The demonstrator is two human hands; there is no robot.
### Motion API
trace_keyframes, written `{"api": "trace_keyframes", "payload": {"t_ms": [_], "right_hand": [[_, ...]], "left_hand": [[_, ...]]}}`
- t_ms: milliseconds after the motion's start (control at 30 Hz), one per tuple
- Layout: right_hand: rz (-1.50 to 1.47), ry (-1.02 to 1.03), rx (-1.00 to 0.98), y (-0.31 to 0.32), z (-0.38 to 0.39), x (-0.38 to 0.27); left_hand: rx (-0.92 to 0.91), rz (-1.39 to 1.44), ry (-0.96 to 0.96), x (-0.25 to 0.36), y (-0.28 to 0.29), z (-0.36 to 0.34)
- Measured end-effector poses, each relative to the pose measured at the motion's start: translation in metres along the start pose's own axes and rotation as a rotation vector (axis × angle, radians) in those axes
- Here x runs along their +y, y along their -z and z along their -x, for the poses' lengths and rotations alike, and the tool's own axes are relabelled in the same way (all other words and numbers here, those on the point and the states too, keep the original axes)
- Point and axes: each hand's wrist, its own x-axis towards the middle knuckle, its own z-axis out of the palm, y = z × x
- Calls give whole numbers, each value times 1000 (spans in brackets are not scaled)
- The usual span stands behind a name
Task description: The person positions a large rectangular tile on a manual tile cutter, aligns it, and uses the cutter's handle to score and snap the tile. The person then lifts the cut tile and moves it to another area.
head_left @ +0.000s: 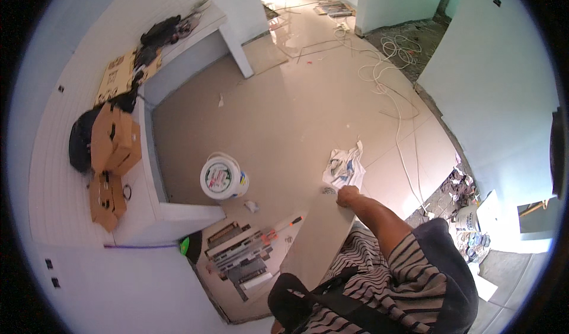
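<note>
My right hand [348, 196] is closed at the far corner of a long beige tile [315, 239], its arm reaching out from a striped sleeve. The tile slants from that hand back toward my body, where my clothes cover part of its near end. My left hand does not show. Just beyond my right hand, a crumpled white cloth [345, 168] with blue marks lies on the floor. A small grey lump or wad [329, 190] is beside the tile's far end.
A white lidded bucket [219, 179] stands left of centre. Tile offcuts [237, 254] and an orange-handled tool [295, 220] lie nearer me. Cardboard boxes [115, 138] rest on the white counter [145, 201]. Pale cable [398, 138] trails along the right. Another bucket [467, 218] stands by debris.
</note>
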Motion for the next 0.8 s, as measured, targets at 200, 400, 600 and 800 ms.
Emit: {"api": "trace_keyframes", "payload": {"t_ms": [200, 400, 600, 800], "right_hand": [[-265, -274, 71, -6, -39, 130], [-411, -407, 120, 55, -47, 208], [-515, -519, 138, 170, -74, 252], [-488, -464, 134, 284, -182, 277]], "left_hand": [[-48, -187, -125, 133, 41, -94], [11, -463, -384, 260, 96, -198], [187, -798, -971, 385, 168, -259], [98, -852, -887, 505, 222, -328]]}}
